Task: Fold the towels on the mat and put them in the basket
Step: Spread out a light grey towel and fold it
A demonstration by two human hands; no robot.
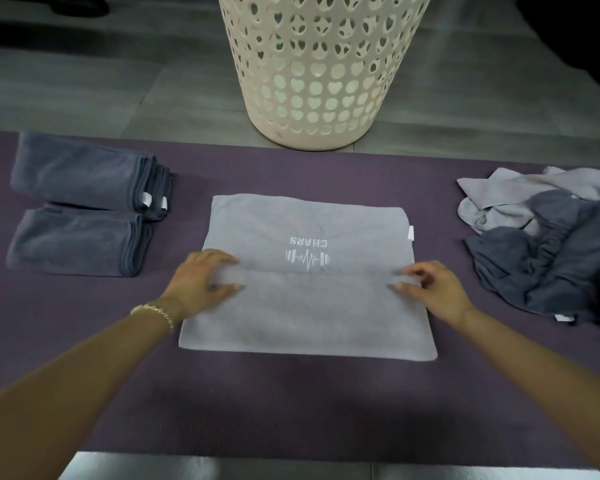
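Observation:
A light grey towel [305, 317] with a white logo lies flat in the middle of the purple mat [291, 403]. Its near part is folded up, and the folded edge runs just below the logo. My left hand [201, 282] pinches the left end of that edge between thumb and fingers. My right hand [430, 292] pinches the right end the same way. Both sets of fingertips are blurred. The cream perforated basket [322, 81] stands on the floor just beyond the mat's far edge.
Two stacks of folded dark grey towels [80, 174] [77, 242] sit on the mat at the left. A crumpled pile of light and dark grey towels [551, 237] lies at the right. Grey floor surrounds the mat.

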